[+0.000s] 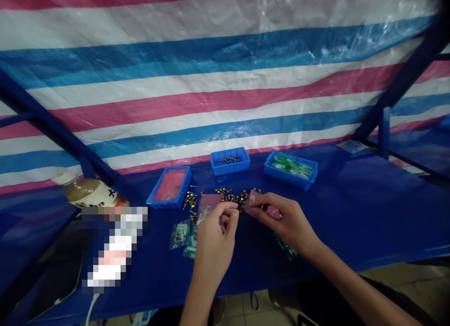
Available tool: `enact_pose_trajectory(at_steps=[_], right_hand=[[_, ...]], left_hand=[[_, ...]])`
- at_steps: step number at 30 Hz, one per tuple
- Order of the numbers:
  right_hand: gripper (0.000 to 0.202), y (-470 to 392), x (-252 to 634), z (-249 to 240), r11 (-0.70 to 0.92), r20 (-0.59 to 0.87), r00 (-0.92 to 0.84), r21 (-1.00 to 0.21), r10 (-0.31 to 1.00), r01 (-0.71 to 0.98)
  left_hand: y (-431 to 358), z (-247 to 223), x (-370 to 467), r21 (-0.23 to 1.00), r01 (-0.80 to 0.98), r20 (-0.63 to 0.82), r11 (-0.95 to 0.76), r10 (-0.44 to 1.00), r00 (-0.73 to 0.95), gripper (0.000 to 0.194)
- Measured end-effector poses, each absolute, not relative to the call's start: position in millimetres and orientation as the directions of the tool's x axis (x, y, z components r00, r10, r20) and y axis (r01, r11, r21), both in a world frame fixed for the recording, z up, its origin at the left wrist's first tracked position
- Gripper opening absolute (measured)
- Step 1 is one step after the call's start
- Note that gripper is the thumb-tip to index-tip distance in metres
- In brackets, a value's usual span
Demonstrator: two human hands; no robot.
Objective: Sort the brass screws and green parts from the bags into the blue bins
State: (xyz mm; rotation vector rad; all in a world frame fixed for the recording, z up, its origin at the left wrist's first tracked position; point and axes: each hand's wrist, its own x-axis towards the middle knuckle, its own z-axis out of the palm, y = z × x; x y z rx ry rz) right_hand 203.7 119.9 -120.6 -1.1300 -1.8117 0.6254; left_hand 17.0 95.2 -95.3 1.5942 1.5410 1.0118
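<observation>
My right hand (pixel 281 213) is closed on a pink plastic bag (pixel 252 199), pinching it between thumb and fingers. Beside it, my left hand (pixel 220 227) has its thumb and fingertips brought together; whatever they hold is too small to make out. Another pink bag (pixel 210 200) lies just behind the left hand. Brass-coloured screws (pixel 228 195) are scattered behind and between the hands, and more screws (pixel 190 201) lie to the left. Small clear-and-green packets (pixel 180 233) rest left of the left wrist, with a green packet (pixel 286 247) partly under the right hand.
Across the back of the blue table (pixel 351 213) stand a blue tray with pink bags (pixel 169 185), a blue tray with a few screws (pixel 230 161) and a blue tray of green packets (pixel 291 169). A bottle (pixel 89 193) and a dark flat object (pixel 58 274) are at left.
</observation>
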Motion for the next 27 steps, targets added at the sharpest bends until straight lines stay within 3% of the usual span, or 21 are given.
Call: enact_pose_trajectory(at_steps=[3,8,12,19,23,27], right_hand=[[0.014,110,196,-123,0.425,0.376,-0.205,-0.839,0.904,0.339],[0.036,107,190,-129,0.344,0.295,-0.231,-0.915,0.927,0.209],[0.039,105,187,-129,0.329,0.28,-0.226,-0.917,0.933,0.225],[0.027,93,176,-133,0.377,0.317,-0.233,-0.879,0.919,0.292],[0.019,120,173,-126,0.447,0.397,-0.206,-0.782,0.894,0.434],[0.01,191,174,-110,0.551,0.576,-0.202,-0.533,0.792,0.642]], left_hand=[[95,-97,19,0.913,0.403,0.04,-0.063,0.997,0.065,0.022],[95,-98,22,0.911,0.403,0.056,-0.09,0.994,0.096,0.022],[94,-97,22,0.886,0.447,0.08,-0.12,0.991,0.108,0.018],[92,-96,14,0.854,0.504,0.083,-0.131,0.99,0.117,0.012],[92,-94,4,0.793,0.602,0.116,-0.09,0.993,-0.004,0.017],[95,-95,-7,0.752,0.659,0.101,-0.027,0.992,-0.074,0.02]])
